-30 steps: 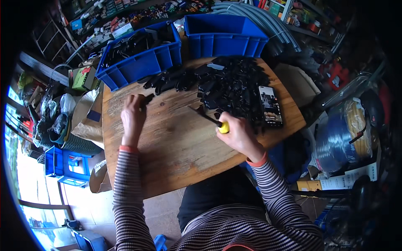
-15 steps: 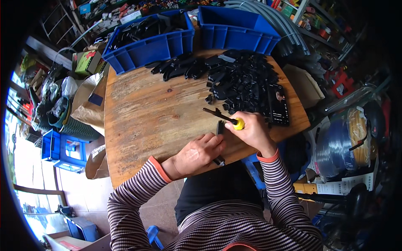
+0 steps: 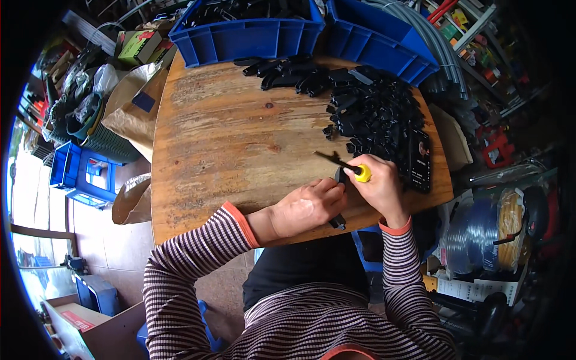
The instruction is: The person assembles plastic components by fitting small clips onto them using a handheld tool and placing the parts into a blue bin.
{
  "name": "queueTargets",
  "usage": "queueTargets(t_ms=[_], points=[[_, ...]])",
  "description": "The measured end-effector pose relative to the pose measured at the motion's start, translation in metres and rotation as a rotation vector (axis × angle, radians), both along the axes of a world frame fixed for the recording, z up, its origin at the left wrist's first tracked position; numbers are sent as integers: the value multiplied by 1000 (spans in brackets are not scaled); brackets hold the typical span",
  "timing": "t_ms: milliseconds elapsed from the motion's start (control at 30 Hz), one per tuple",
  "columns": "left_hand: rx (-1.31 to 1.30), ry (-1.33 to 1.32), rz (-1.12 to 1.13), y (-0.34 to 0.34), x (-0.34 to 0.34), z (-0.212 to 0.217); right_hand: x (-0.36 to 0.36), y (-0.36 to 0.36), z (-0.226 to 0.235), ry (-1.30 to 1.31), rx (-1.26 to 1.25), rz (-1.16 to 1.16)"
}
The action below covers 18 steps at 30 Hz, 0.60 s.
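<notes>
a broad wooden desk (image 3: 228, 138) with a worn, streaked brown top and rounded sides fills the middle of the view, seen from above by the person seated at its near edge. across its far edge stand two deep rectangular bins of blue plastic: the left bin (image 3: 249, 43) is heaped with black parts, and the right bin (image 3: 384, 51) sits at a slant beside it. off the desk's left side stands a crumpled brown paper bag (image 3: 135, 105) with a dark blue patch. a loose pile of small, glossy black plastic parts (image 3: 378, 105) covers the far right of the desktop, and a thinner row of them trails left in front of the left bin. the person's left hand (image 3: 307, 207), below a striped sleeve with an orange cuff, is near the front edge, its fingers closed around a piece. the right hand (image 3: 378, 183) is just beside it, wrapped around a tool. near the right edge, beside the pile, lies a black rectangular phone (image 3: 420, 161) with a lit screen. the tool is a thin dark-shafted hand tool with a rounded yellow handle (image 3: 363, 173), its shaft pointing up and left. smallest is the piece, a narrow black plastic strip (image 3: 338, 222) poking out on both sides of the left hand, its upper end close to the tool; whether they touch is unclear.
</notes>
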<state>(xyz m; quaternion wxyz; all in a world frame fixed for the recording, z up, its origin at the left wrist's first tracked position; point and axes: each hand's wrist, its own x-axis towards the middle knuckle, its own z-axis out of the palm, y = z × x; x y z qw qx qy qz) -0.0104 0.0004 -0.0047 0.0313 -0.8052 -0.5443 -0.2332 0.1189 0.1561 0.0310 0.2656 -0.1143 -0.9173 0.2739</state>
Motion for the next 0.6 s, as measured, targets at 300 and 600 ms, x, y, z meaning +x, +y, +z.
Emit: queueTargets(t_ms=[300,600], points=[[68,18,-71,27,-6,17,22,11,-2,62,36,-147],[86,-407,296,57,-86,15,62,-6,-21,54,48,-215]])
